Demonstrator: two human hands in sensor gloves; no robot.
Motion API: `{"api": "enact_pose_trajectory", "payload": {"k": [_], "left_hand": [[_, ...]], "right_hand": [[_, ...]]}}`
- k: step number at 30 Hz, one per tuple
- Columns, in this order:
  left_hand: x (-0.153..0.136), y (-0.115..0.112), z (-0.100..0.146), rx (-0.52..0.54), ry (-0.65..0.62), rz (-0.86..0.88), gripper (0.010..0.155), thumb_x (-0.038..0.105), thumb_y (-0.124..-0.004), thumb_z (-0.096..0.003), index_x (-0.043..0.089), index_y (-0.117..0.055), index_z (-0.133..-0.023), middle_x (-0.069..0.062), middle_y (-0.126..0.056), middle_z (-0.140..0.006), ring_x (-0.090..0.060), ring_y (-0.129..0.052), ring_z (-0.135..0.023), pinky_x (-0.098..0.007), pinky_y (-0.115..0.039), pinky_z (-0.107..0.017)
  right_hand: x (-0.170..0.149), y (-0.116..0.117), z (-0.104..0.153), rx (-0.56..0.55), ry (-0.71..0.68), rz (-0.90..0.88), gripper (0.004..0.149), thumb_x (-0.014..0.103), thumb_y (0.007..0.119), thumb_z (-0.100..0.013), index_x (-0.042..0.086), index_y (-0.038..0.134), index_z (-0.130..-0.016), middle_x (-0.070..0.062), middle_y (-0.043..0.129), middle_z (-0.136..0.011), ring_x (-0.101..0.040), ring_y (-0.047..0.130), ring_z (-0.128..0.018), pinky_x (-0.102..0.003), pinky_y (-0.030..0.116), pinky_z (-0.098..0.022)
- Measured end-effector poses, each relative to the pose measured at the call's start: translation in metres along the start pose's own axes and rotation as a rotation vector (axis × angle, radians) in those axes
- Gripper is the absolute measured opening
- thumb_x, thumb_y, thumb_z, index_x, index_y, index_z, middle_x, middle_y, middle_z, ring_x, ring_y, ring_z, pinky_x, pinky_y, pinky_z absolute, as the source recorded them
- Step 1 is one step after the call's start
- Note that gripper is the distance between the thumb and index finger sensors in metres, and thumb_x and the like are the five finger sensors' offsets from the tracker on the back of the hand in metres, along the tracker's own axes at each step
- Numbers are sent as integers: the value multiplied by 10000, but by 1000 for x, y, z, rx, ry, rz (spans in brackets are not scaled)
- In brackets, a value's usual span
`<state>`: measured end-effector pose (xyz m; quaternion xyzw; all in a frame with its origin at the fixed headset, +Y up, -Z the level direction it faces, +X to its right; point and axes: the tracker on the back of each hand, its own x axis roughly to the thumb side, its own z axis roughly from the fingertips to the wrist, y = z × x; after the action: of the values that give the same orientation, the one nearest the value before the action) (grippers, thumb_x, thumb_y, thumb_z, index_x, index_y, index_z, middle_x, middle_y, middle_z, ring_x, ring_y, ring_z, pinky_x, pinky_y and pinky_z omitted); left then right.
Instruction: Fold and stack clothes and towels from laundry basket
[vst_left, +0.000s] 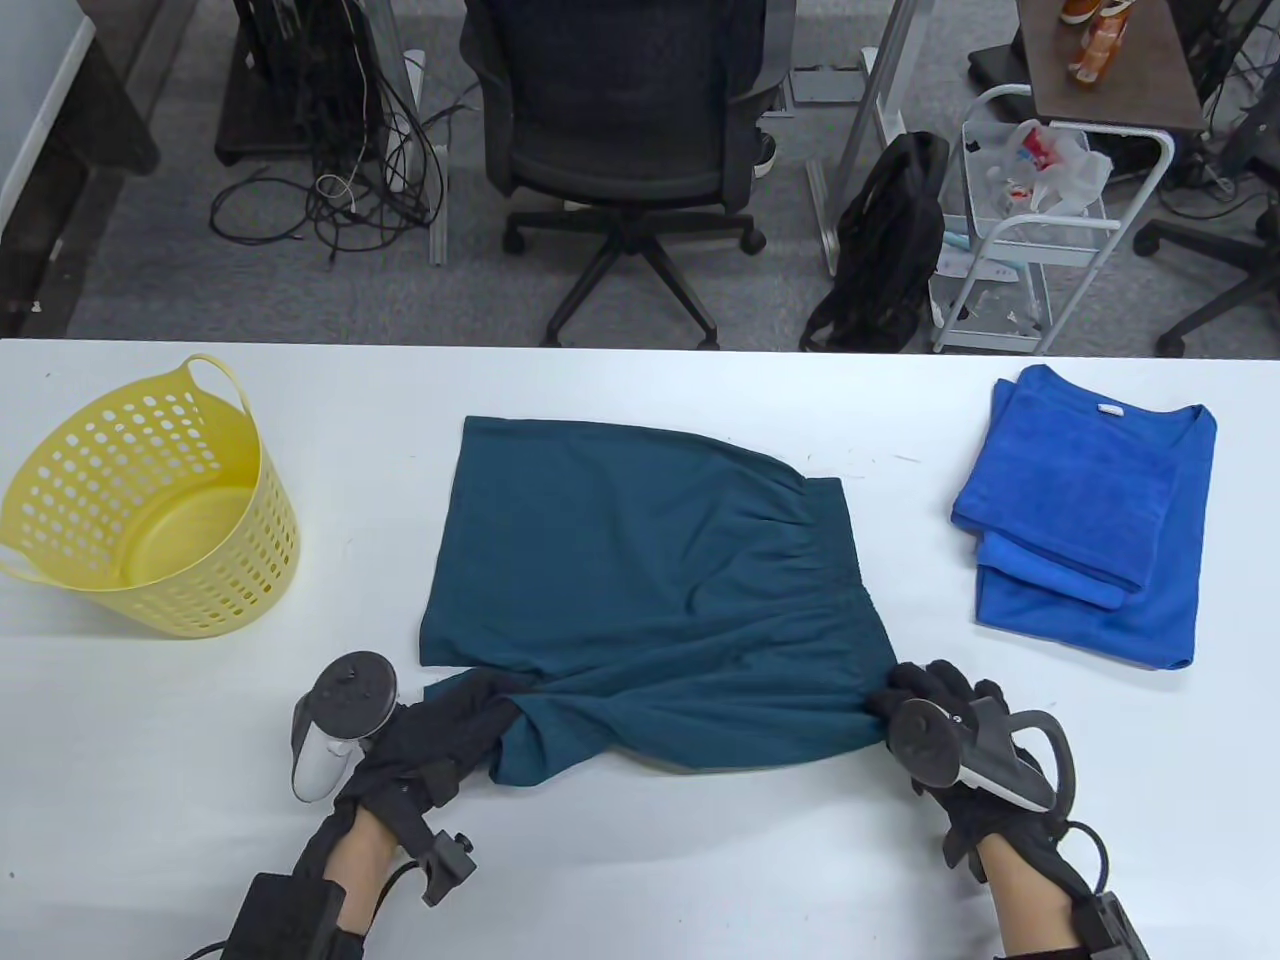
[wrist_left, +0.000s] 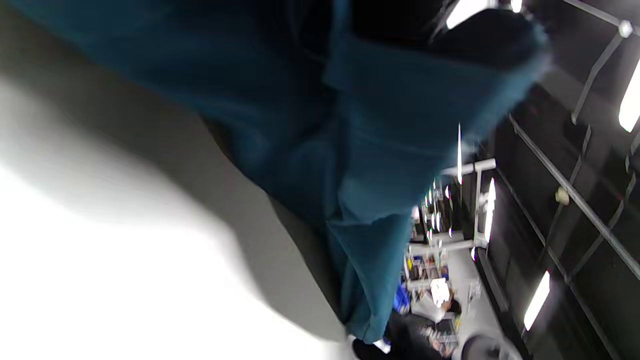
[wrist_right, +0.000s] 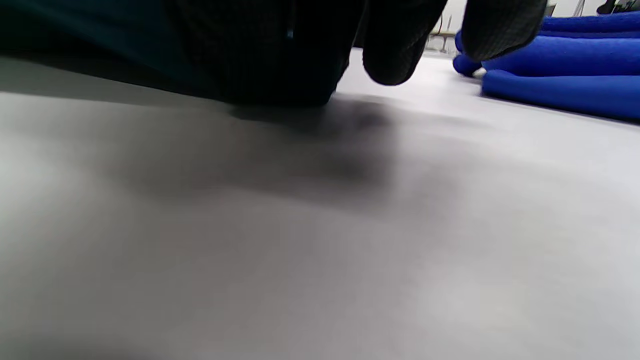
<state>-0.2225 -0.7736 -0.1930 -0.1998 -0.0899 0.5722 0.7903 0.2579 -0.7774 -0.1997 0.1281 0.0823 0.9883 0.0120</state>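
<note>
A dark teal pair of shorts (vst_left: 640, 560) lies spread in the middle of the white table (vst_left: 640, 870), waistband to the right. My left hand (vst_left: 470, 725) grips the near left corner of the shorts, bunched and lifted off the table; the cloth fills the left wrist view (wrist_left: 350, 150). My right hand (vst_left: 915, 695) grips the near right corner at the waistband, low on the table; its gloved fingers (wrist_right: 400, 45) show at the top of the right wrist view. A folded stack of blue clothes (vst_left: 1085, 525) lies at the right, also seen in the right wrist view (wrist_right: 560, 70).
A yellow perforated laundry basket (vst_left: 150, 500) stands at the table's left, with nothing visible inside it. An office chair (vst_left: 625, 130), cables and a white cart (vst_left: 1030, 220) stand on the floor beyond the table's far edge.
</note>
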Motion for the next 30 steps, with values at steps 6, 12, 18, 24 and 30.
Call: {"api": "enact_pose_trajectory", "payload": {"k": [6, 12, 18, 24, 30], "left_hand": [[-12, 6, -1, 20, 133, 162, 520, 273, -641, -676, 427, -470, -1143, -94, -936, -866, -64, -1047, -441, -269, -959, -343], [-20, 5, -4, -97, 144, 314, 425, 298, -643, -688, 140, -688, -1080, -172, -846, -919, -95, -999, -554, -276, -939, -399], [-10, 3, -9, -343, 24, 188, 968, 341, -919, -553, -86, -339, -1199, -376, -529, -1085, -224, -826, -832, -354, -863, -617], [0, 2, -4, -107, 97, -85, 616, 355, -983, -469, 292, -666, -994, -116, -703, -988, -90, -876, -680, -297, -900, -516], [3, 7, 4, 137, 70, -46, 418, 580, -643, -620, 310, -801, -896, -245, -620, -1147, -394, -793, -952, -589, -733, -689]], "right_hand": [[-19, -10, 3, -24, -55, -478, 436, 287, 603, -641, 100, 677, -1028, -216, 583, -1164, -488, 569, -1053, -710, 521, -715], [-25, -14, 2, -91, -23, -726, 419, 322, 609, -662, 3, 793, -862, -259, 693, -1057, -535, 672, -949, -708, 577, -669], [-19, -13, 1, -76, 17, -672, 412, 333, 615, -672, 3, 805, -830, -259, 724, -1022, -531, 710, -912, -701, 604, -650], [-20, -13, 3, -73, 34, -670, 414, 334, 612, -673, 4, 801, -839, -265, 721, -1023, -537, 708, -910, -701, 604, -649], [-15, -14, 2, -96, 22, -595, 423, 364, 646, -653, 25, 801, -852, -241, 732, -1019, -515, 728, -908, -696, 613, -651]]}}
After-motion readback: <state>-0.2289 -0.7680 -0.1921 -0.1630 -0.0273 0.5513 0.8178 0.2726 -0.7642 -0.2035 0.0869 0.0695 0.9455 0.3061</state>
